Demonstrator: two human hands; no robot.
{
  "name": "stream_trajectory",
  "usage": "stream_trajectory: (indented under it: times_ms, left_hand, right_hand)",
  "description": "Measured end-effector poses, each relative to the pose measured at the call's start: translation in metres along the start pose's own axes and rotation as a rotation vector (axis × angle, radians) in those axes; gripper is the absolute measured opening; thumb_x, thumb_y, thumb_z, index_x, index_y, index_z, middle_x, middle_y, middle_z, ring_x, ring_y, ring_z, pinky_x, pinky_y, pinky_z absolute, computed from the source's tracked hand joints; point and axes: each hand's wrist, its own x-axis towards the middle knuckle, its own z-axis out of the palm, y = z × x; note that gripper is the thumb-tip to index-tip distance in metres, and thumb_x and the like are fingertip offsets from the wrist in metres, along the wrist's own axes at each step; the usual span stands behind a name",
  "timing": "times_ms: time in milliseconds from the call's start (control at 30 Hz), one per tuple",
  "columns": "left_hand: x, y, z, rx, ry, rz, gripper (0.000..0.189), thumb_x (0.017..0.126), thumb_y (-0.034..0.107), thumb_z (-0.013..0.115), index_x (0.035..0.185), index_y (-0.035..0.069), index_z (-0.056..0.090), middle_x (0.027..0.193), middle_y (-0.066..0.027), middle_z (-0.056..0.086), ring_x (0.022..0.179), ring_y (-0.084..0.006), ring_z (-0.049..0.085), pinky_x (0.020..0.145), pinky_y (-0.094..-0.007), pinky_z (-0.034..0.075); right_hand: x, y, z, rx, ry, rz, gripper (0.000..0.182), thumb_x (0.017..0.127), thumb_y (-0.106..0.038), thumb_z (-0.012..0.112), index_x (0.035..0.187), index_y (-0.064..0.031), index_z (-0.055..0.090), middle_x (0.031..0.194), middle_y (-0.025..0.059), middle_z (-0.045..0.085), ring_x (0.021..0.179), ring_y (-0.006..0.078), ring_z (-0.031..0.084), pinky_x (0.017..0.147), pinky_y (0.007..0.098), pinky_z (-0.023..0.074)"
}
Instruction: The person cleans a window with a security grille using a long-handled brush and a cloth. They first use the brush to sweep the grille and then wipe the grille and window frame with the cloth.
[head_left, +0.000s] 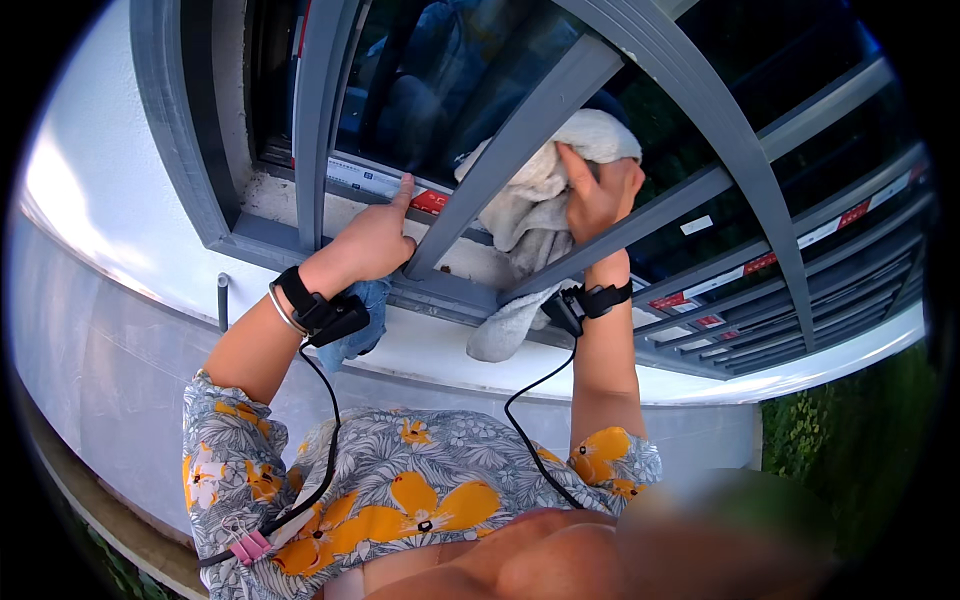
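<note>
My right hand (604, 191) reaches between two grey bars of a metal window grille and grips a white cloth (525, 187) against the dark window glass (457, 82). A tail of that cloth hangs over the grille's bottom rail. My left hand (371, 240) is at the bottom rail (442, 289), left of a slanting bar (517, 150). Its index finger reaches to the window frame, beside a red and white printed strip (431, 201); the other fingers are hidden. Below the hand hangs a blue cloth (360, 322); whether the hand holds it I cannot tell.
More bars (780, 202) of the grille run off to the right. A rough white sill (480, 259) lies behind the bottom rail. A short pipe (223, 300) juts from the white wall (97, 180). Cables (525, 431) run from both wrist straps. Green plants (802, 427) stand at right.
</note>
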Motion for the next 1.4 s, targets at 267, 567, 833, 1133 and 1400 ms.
stream_trajectory:
  times_ms: [267, 567, 833, 1133, 1400]
  left_hand:
    - [-0.001, -0.004, 0.005, -0.072, 0.010, -0.024, 0.084, 0.079, 0.006, 0.053, 0.148, 0.000, 0.007, 0.083, -0.0228, 0.063, 0.078, -0.0343, 0.063, 0.078, -0.0361, 0.049]
    - [0.001, -0.004, 0.003, -0.103, 0.022, 0.002, 0.083, 0.076, 0.004, 0.051, 0.148, 0.001, 0.010, 0.073, -0.0196, 0.064, 0.069, -0.0333, 0.063, 0.072, -0.0357, 0.049]
    - [0.004, -0.001, 0.008, -0.121, 0.015, 0.007, 0.083, 0.074, 0.003, 0.050, 0.148, 0.000, 0.012, 0.070, -0.0195, 0.064, 0.066, -0.0321, 0.062, 0.069, -0.0351, 0.049]
    - [0.001, -0.008, 0.008, -0.142, 0.056, 0.040, 0.081, 0.074, 0.003, 0.051, 0.147, 0.000, 0.016, 0.068, -0.0155, 0.063, 0.061, -0.0267, 0.062, 0.065, -0.0327, 0.050]
    - [-0.001, -0.008, 0.007, -0.220, 0.066, -0.007, 0.080, 0.074, 0.004, 0.054, 0.147, 0.006, 0.023, 0.064, -0.0096, 0.063, 0.054, -0.0186, 0.060, 0.057, -0.0299, 0.048]
  right_hand:
    - [-0.016, -0.018, -0.012, 0.142, -0.199, -0.008, 0.043, 0.082, 0.001, 0.056, 0.118, -0.0197, 0.063, 0.109, 0.0096, 0.062, 0.097, 0.0257, 0.060, 0.085, 0.0322, 0.0476]
    - [-0.013, 0.006, -0.062, 0.013, 0.105, 0.418, 0.030, 0.078, 0.006, 0.058, 0.101, -0.0077, 0.069, 0.105, 0.0124, 0.063, 0.098, 0.0343, 0.058, 0.087, 0.0371, 0.0476]
    - [0.092, 0.091, -0.074, -0.122, 0.331, 0.412, 0.072, 0.078, -0.030, 0.067, 0.143, -0.0239, 0.037, 0.148, 0.0191, 0.024, 0.136, 0.0443, 0.020, 0.104, 0.0618, 0.0239]
    - [0.043, 0.034, -0.049, 0.511, -0.281, 0.217, 0.055, 0.077, 0.001, 0.061, 0.122, -0.0305, 0.061, 0.133, 0.0022, 0.053, 0.122, 0.0280, 0.048, 0.108, 0.0396, 0.0345]
    - [0.107, 0.103, -0.067, -0.097, 0.680, 0.712, 0.068, 0.078, -0.007, 0.059, 0.141, -0.0073, 0.034, 0.145, 0.0243, 0.029, 0.133, 0.0459, 0.024, 0.109, 0.0483, 0.0257]
